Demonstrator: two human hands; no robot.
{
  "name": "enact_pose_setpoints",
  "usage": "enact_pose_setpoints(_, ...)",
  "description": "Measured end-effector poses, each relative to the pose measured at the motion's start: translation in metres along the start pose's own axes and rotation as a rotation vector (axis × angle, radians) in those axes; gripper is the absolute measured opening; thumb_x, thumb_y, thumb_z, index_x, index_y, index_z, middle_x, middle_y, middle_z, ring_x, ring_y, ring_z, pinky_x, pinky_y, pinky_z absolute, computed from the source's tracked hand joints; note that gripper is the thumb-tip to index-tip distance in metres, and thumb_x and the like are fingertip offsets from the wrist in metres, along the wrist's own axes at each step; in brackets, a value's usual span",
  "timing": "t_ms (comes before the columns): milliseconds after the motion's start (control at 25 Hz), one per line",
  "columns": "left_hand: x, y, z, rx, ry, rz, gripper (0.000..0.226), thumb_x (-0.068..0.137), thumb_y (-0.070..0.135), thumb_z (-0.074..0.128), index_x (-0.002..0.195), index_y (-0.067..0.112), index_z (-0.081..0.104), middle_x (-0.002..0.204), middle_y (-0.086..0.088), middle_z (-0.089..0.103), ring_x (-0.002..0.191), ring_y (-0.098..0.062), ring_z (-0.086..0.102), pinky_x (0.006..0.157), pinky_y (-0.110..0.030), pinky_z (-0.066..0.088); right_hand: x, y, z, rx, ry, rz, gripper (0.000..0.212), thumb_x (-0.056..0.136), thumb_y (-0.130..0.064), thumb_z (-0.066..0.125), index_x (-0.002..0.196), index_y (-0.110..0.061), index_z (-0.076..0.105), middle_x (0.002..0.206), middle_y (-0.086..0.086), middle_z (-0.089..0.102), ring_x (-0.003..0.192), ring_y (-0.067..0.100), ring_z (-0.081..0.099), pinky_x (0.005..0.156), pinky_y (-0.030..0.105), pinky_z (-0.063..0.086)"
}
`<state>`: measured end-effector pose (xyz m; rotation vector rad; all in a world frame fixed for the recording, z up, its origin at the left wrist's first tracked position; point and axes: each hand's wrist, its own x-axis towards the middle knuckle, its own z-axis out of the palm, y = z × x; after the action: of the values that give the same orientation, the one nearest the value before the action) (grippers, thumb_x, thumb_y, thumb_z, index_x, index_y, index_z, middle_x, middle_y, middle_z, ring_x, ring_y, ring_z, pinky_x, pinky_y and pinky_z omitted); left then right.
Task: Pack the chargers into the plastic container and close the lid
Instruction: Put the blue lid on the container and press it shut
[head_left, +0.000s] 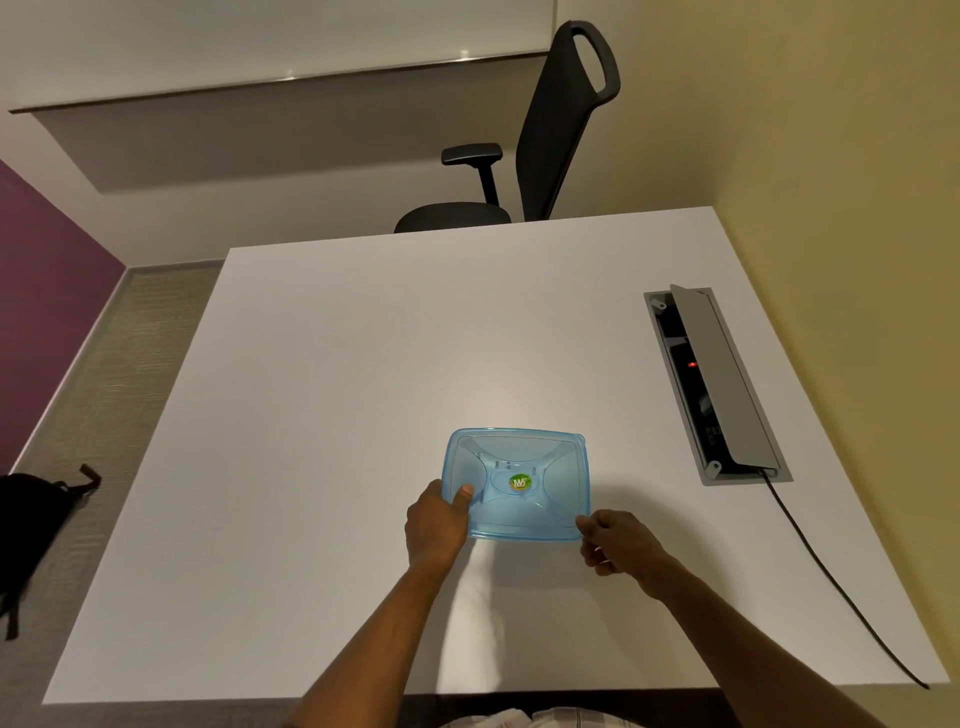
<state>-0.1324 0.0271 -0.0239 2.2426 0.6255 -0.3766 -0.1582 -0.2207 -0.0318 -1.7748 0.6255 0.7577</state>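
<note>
Steadying the container (517, 486) with our left hand (436, 525), thumb on the lid (563, 467), our right hand (618, 540) pinches its corner to pry it open.

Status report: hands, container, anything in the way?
Left hand and right hand grip the blue container. Lid on. No chargers visible; nothing blocking.

Worktop (337, 415) bare left of and beyond the blue container (517, 483); at right, an open cable hatch (714, 384) and black cord (831, 587) obstruct passage.
</note>
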Motion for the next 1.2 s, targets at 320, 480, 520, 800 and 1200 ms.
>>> enact_pose_setpoints(320,-0.006,-0.006,0.003,-0.035,0.051,-0.029,0.039,0.094,0.047,0.054,0.107,0.014,0.069,0.101,-0.011,0.07,0.091,-0.029,0.066,0.073,-0.034,0.05,0.004,-0.013,0.001,-0.101,0.135,-0.036,0.028,0.09,-0.024,0.065,0.093,0.003,0.06,0.081,0.012,0.069,0.062,0.018,0.062,0.062,0.033,0.057)
enact_pose_setpoints(480,-0.008,0.004,0.005,0.078,0.081,-0.089,0.048,0.095,0.05,0.048,0.111,0.008,0.064,0.111,-0.016,0.063,0.102,-0.035,0.063,0.084,-0.043,0.055,0.006,-0.011,-0.001,-0.167,0.087,-0.019,0.031,0.091,-0.031,0.062,0.091,0.0,0.063,0.086,0.013,0.073,0.063,0.018,0.063,0.067,0.037,0.059)
enact_pose_setpoints(520,-0.009,0.007,0.006,0.106,0.092,-0.111,0.049,0.094,0.05,0.048,0.113,0.007,0.063,0.114,-0.017,0.059,0.107,-0.036,0.06,0.084,-0.043,0.053,0.005,-0.012,-0.002,-0.205,0.081,-0.016,0.03,0.091,-0.032,0.063,0.092,-0.002,0.063,0.087,0.011,0.073,0.065,0.018,0.063,0.069,0.038,0.059)
enact_pose_setpoints(800,-0.004,0.019,0.004,-0.008,0.047,0.013,0.048,0.091,0.035,0.058,0.132,0.011,0.049,0.124,-0.016,0.059,0.116,-0.035,0.056,0.095,-0.045,0.051,0.006,-0.042,-0.003,-0.302,0.282,-0.246,0.045,0.078,-0.026,0.076,0.115,-0.011,0.056,0.093,0.006,0.066,0.087,0.023,0.062,0.073,0.03,0.046)
enact_pose_setpoints(1200,-0.002,0.031,0.003,0.039,0.042,0.0,0.042,0.09,0.033,0.058,0.125,0.012,0.05,0.118,-0.009,0.066,0.105,-0.031,0.064,0.084,-0.04,0.055,0.014,-0.052,-0.001,-0.315,0.374,-0.279,0.043,0.08,-0.017,0.072,0.119,-0.006,0.06,0.088,0.011,0.071,0.092,0.029,0.065,0.082,0.035,0.051)
